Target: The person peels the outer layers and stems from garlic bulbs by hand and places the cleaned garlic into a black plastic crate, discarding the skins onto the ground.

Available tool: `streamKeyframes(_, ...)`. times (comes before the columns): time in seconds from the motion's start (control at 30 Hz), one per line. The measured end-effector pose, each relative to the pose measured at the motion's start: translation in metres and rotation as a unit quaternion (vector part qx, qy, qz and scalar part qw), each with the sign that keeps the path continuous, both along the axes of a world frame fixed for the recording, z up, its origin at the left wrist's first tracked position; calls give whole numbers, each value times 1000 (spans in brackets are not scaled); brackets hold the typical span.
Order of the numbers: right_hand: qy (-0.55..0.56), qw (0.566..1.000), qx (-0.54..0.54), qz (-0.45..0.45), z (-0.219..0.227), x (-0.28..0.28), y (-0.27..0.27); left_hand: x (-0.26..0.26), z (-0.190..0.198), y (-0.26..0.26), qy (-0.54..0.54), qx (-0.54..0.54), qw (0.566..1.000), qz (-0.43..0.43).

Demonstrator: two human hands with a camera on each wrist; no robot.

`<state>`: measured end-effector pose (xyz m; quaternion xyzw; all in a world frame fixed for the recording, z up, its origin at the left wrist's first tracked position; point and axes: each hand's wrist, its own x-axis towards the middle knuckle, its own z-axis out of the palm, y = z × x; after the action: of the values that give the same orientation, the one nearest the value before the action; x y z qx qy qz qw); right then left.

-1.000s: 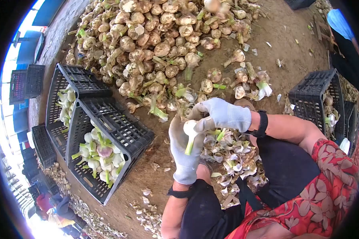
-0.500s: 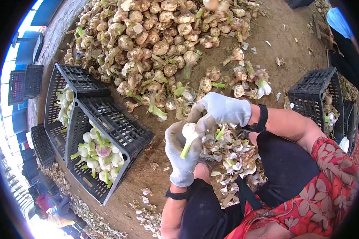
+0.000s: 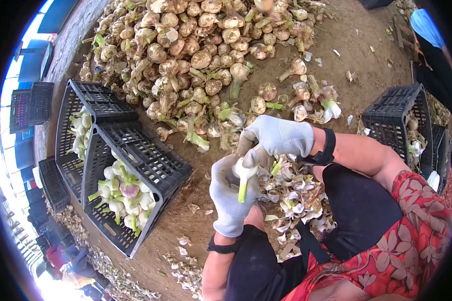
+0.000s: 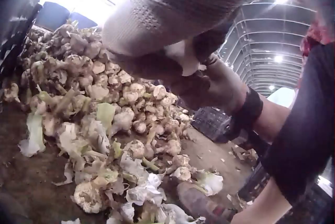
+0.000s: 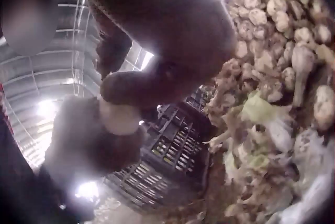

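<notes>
A peeled white garlic bulb with a short green stem pointing down toward the person lies between the two gloved hands. The left hand grips it from below, its fingers curled around the far side. From above, the right hand pinches at the bulb's top edge with thumb and bent fingers. In the right wrist view the pale bulb shows below the right thumb, partly covered. Only a white part of the garlic shows in the left wrist view, under the glove.
A big heap of unpeeled garlic spreads ahead. Left stand black crates with cleaned garlic bulbs. Peeled skins pile up between the legs. Another black crate is at right, near a standing person.
The garlic bulb has turned in the left hand, its stem swinging left and then back to nearly straight down. Both hands stay together, with the right fingers shifting slightly on the bulb.
</notes>
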<state>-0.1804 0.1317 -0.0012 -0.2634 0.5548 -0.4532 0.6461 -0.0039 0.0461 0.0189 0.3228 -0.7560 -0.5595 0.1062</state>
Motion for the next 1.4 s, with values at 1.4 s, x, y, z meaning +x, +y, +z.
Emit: streamKeyframes(1.4,502,847,-123,-126,-25,28,-2,7,-22,-4,61,-190,979,30)
